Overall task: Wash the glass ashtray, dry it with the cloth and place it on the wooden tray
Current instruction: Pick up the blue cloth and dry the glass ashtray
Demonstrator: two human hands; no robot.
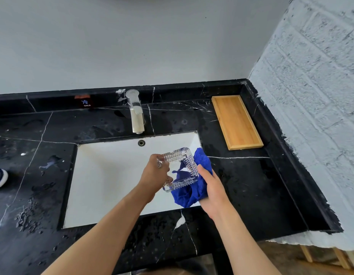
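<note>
Over the white sink (104,175), the left hand (155,175) is gripping the square glass ashtray (181,168) by its left rim, fingers closed around the edge, tilting it. The right hand (212,187) is clutching the blue cloth (192,193), pressing it against the ashtray's right side and underside. The wooden tray (236,122) is lying on the black marble desk (241,185), right of the sink, beyond the faucet (136,112).

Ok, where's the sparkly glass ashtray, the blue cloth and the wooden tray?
glass ashtray (181,169): head view, on its clear bottom.
blue cloth (202,158): head view, on the bunched part right of the ashtray.
wooden tray (236,122): head view, on its bare floor.
</note>
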